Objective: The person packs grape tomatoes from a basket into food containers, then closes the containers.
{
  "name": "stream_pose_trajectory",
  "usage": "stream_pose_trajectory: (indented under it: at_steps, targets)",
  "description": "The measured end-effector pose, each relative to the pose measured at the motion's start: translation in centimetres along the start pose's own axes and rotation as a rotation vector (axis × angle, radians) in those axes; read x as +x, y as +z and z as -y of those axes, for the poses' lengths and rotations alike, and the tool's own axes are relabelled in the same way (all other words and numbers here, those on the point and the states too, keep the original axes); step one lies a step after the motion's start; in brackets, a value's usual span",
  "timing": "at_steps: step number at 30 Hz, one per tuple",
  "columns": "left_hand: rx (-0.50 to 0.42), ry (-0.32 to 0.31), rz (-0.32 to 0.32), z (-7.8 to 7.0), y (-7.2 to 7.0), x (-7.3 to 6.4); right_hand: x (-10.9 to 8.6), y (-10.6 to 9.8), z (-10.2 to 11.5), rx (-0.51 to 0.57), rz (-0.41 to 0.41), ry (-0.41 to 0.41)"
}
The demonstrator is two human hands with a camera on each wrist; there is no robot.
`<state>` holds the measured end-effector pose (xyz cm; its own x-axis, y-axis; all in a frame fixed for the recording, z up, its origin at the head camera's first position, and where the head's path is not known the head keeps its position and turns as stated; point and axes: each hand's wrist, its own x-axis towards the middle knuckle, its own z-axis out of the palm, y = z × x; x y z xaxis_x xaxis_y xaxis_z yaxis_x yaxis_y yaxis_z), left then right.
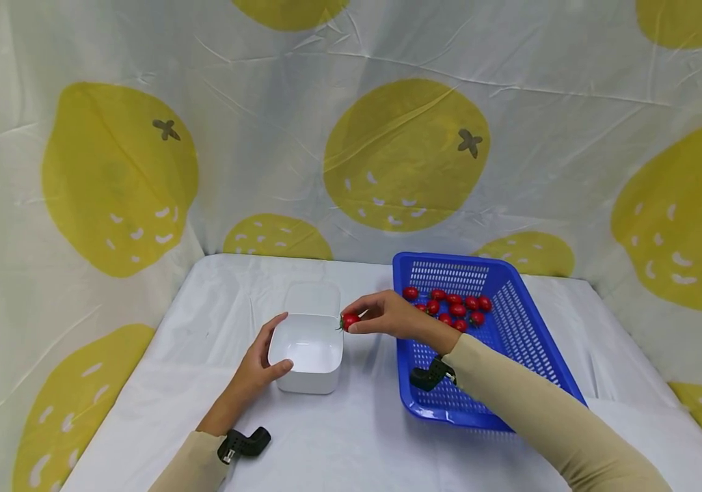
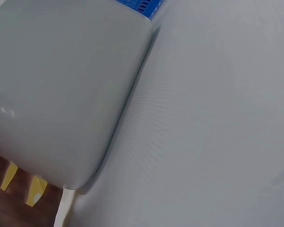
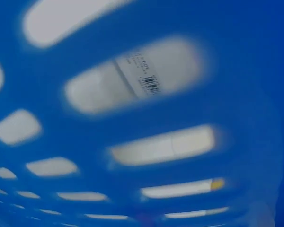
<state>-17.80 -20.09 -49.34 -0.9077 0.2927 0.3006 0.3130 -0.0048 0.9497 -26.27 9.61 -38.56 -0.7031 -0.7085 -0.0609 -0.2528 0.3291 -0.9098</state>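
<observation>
In the head view, a white square box [image 1: 306, 345] with its top uncovered stands on the table, its inside bare. My left hand [image 1: 258, 365] grips its left side, the thumb over the near rim and the fingers at the far left corner. The box's smooth side fills much of the left wrist view. Beside the box's right rim, my right hand [image 1: 387, 314] pinches a red cherry tomato [image 1: 350, 321] with a green stem between thumb and fingers. Below the right forearm lies a blue slotted basket [image 1: 415, 400], with several cherry tomatoes [image 1: 458, 310] in its far part.
A pale translucent lid [image 1: 312, 298] lies directly behind the box. White cloth [image 1: 326, 447] covers the table, and a lemon-print curtain [image 1: 252, 137] rises behind it. Blue basket wall [image 3: 246, 104] fills the right wrist view, a barcode label [image 3: 149, 82] showing through one slot.
</observation>
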Motion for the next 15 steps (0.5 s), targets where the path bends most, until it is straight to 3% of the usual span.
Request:
stream_pose_trajectory:
  at_steps: [15]
  targets:
    - [0.000, -0.026, -0.016, -0.11, 0.08, -0.08, 0.36, 1.01, 0.39, -0.095, 0.102, -0.049]
